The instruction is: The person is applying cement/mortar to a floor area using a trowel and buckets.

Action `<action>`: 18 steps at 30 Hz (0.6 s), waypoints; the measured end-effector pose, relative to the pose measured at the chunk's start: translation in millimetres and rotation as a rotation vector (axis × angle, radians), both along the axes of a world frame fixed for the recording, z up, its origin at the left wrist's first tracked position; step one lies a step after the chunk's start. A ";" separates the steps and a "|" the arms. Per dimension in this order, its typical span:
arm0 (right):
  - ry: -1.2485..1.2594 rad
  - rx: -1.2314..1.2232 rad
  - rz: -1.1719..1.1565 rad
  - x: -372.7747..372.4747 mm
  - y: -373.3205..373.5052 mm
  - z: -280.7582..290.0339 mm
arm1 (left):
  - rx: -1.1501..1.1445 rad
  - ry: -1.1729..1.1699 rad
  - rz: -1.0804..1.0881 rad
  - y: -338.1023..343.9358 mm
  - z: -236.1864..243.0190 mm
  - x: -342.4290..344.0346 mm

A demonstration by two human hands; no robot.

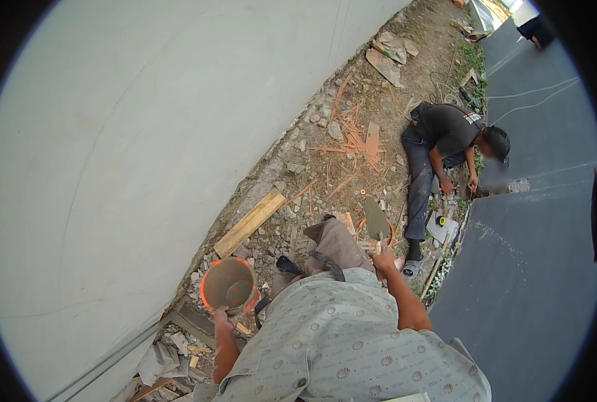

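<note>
My left hand (pixel 224 317) is closed on the near rim of an orange bucket (pixel 229 285), whose inside is coated with grey mortar. The bucket is tipped so that its mouth faces up toward me. In my right hand (pixel 383 260), the fingers wrap around the handle of a trowel (pixel 377 221). Its blade points away from me and looks covered with grey mortar. Under the blade, the orange rim of a second round container (pixel 391 236) shows in part; the trowel and my hand hide much of it.
A co-worker (pixel 449 130) sits low by the dark grey wall (pixel 526 261) at the right, hands near its base. A pale wall (pixel 111 154) rises at the left. Wooden boards (pixel 250 222), orange strips (pixel 358 137), rubble and a yellow tape measure (pixel 440 220) lie on the ground.
</note>
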State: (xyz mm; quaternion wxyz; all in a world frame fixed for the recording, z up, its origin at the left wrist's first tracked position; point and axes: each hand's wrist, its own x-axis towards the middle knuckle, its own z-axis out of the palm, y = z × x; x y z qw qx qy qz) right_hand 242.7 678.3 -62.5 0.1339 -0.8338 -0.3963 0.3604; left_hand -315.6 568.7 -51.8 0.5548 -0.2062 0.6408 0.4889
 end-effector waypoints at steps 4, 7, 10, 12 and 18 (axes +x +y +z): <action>-0.101 -0.264 0.151 40.0 -38.2 -86.0 | -0.052 0.067 -0.229 77.8 2.4 5.8; -0.044 -0.255 0.068 53.3 -25.1 -98.0 | -0.139 0.093 -0.337 120.3 15.9 18.6; -0.062 -0.252 0.008 102.7 -61.6 -135.2 | -0.291 0.346 -0.817 210.5 29.1 70.7; 0.104 -0.142 -0.074 74.8 33.0 -80.5 | -0.328 0.498 -0.844 230.3 41.0 60.1; 0.349 -0.352 -0.428 143.5 177.7 24.2 | -0.364 0.662 -1.142 323.9 13.1 108.0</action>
